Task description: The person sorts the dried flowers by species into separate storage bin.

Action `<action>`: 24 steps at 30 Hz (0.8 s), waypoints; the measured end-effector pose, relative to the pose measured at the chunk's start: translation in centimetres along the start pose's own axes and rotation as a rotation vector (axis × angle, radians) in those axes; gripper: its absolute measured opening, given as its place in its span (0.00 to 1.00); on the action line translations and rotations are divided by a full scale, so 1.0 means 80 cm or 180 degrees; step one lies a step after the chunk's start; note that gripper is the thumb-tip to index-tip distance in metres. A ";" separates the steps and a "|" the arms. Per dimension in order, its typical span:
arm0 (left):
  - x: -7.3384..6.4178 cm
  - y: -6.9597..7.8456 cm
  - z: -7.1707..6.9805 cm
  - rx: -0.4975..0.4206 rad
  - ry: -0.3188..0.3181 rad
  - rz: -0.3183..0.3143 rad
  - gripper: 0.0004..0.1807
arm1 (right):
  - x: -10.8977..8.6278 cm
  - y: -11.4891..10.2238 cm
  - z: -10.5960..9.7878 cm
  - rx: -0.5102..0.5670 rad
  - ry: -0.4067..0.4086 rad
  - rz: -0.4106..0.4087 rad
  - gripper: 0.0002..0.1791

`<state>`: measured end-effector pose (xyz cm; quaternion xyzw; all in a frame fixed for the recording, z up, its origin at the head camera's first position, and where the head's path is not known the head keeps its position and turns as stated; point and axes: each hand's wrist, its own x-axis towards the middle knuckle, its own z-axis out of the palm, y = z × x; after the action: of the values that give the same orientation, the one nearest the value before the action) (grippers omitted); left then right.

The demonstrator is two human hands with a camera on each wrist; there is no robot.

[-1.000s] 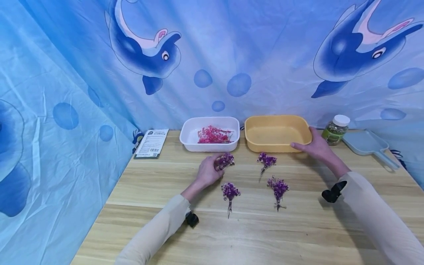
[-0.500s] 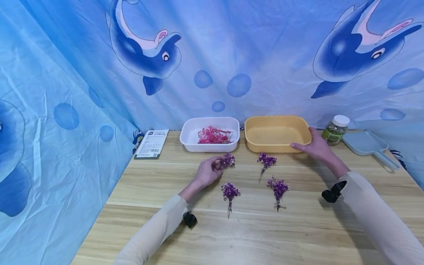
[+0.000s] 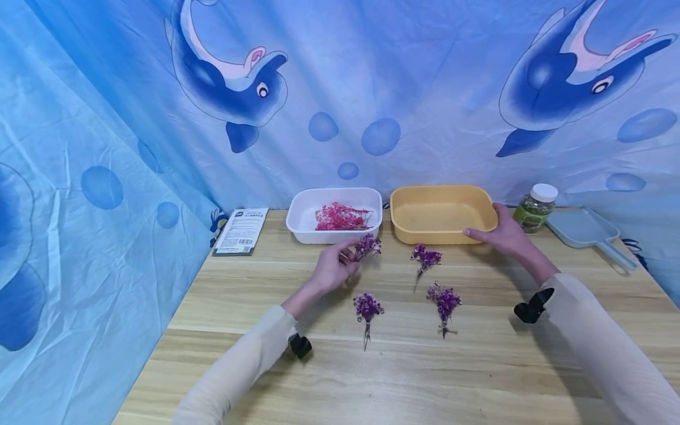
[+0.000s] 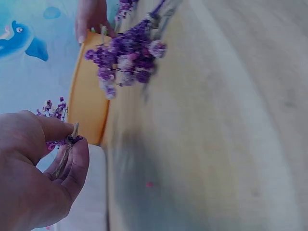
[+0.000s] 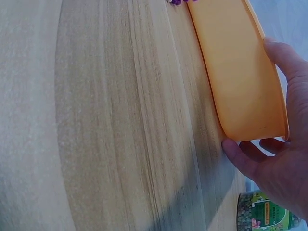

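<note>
My left hand (image 3: 334, 267) pinches a purple bunch (image 3: 368, 245) between thumb and fingers at its twine (image 4: 76, 129), just in front of a white tray (image 3: 334, 237). Whether bunch and tray touch, I cannot tell. My right hand (image 3: 507, 236) grips the near right corner of a yellow tray (image 3: 435, 238), thumb at the long side, fingers against the short end.

The step in hand, I judge, is a pick-up: the bunch appears lifted off the table (image 3: 404, 383). A next move would call for a light, steady pinch, since so dry-looking a bunch could shed, and for the yellow tray to be held still.

Counted around the held bunch, with 12 o'clock toward the curtain (image 3: 340, 71): purple bunches number four, mine plus a far bunch (image 3: 426, 256) at 3, a right bunch (image 3: 445, 302) at 4 and a near bunch (image 3: 368, 308) at 6. Trays number two, white between 10 and 11, yellow at 2. The white one contains one pink heap (image 3: 341, 217), too tangled to count by sprig. One lidded jar (image 3: 533, 211) stands between 2 and 3, one dustpan (image 3: 581, 227) lies at 3, one printed packet (image 3: 241, 232) at 9.
</note>
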<state>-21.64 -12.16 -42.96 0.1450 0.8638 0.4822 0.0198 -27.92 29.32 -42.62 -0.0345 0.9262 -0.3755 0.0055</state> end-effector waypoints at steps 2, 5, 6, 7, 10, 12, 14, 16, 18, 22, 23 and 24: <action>0.004 0.007 -0.002 0.0079 0.0009 0.0083 0.34 | 0.000 0.000 -0.001 0.0021 0.0010 -0.0006 0.67; 0.011 0.018 -0.002 0.0211 0.0018 0.0191 0.34 | 0.000 0.003 -0.001 0.0073 0.0015 -0.0018 0.67; 0.015 0.022 -0.001 0.0226 0.0014 0.0242 0.33 | 0.001 0.004 -0.001 0.0087 0.0013 -0.0017 0.67; 0.018 0.026 -0.001 0.0230 0.0010 0.0284 0.33 | 0.001 0.004 0.000 0.0110 0.0009 -0.0016 0.68; 0.030 0.038 0.004 0.0206 -0.0017 0.0432 0.32 | 0.001 0.006 0.001 0.0183 -0.0006 -0.0019 0.67; 0.038 0.046 0.007 0.0196 -0.0022 0.0540 0.31 | 0.001 0.006 0.003 0.0216 -0.0018 -0.0025 0.67; 0.046 0.054 0.011 0.0193 -0.0033 0.0626 0.31 | 0.002 0.006 0.004 0.0240 -0.0024 -0.0027 0.68; 0.053 0.062 0.015 0.0201 -0.0047 0.0667 0.31 | 0.002 0.006 0.004 0.0236 -0.0035 -0.0024 0.68; 0.060 0.069 0.018 0.0222 -0.0073 0.0688 0.31 | 0.002 0.006 0.005 0.0228 -0.0038 -0.0016 0.68; 0.075 0.081 0.024 0.0277 -0.0136 0.0662 0.31 | 0.002 0.004 0.003 0.0214 -0.0026 -0.0001 0.68; 0.078 0.084 0.025 0.0274 -0.0142 0.0651 0.31 | 0.003 0.004 0.003 0.0216 -0.0020 0.0000 0.68; 0.082 0.086 0.026 0.0267 -0.0140 0.0632 0.31 | 0.003 0.003 0.002 0.0217 -0.0015 -0.0002 0.68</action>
<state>-25.98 -5.25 -37.62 0.2411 0.8640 0.4418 -0.0153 -28.15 29.36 -42.92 -0.0354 0.9128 -0.4067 0.0088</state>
